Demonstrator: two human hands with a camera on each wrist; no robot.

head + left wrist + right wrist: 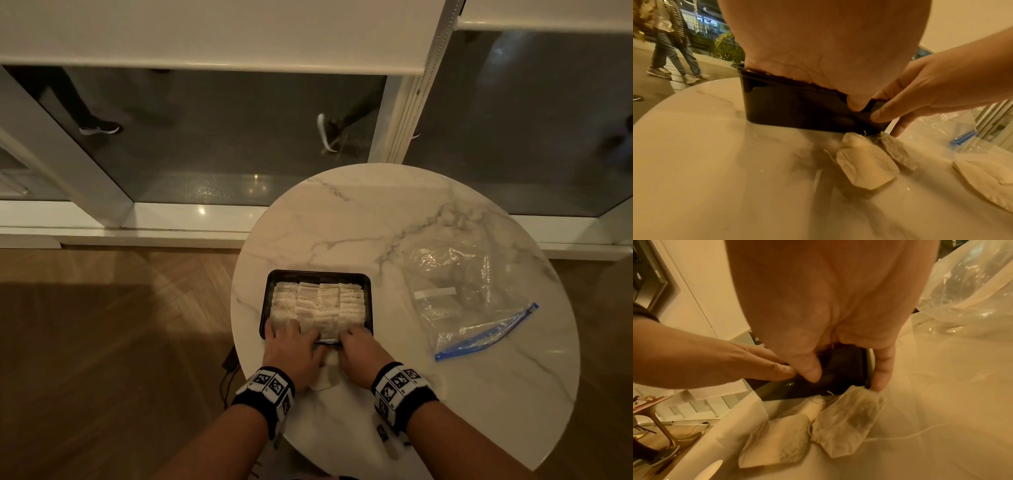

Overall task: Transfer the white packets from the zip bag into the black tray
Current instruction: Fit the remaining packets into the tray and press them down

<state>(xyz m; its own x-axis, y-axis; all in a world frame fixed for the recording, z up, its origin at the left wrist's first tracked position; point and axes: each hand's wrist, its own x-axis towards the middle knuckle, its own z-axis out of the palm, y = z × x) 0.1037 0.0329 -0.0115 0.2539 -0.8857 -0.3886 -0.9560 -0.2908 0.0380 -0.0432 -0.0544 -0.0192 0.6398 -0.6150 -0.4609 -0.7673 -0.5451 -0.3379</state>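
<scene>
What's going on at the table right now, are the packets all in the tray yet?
Not quite. The black tray is packed with rows of white packets, and both the left hand and right hand rest on its near edge, fingers over the packets. The zip bag lies open and looks empty on the marble table. A few loose packets sit outside the tray.

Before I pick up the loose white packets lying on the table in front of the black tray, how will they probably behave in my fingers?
The loose white packets look thin and creased, so probably floppy and very light. Their thin threads may snag on one another. They lie flat on the marble table, so they should slide rather than roll.
</scene>
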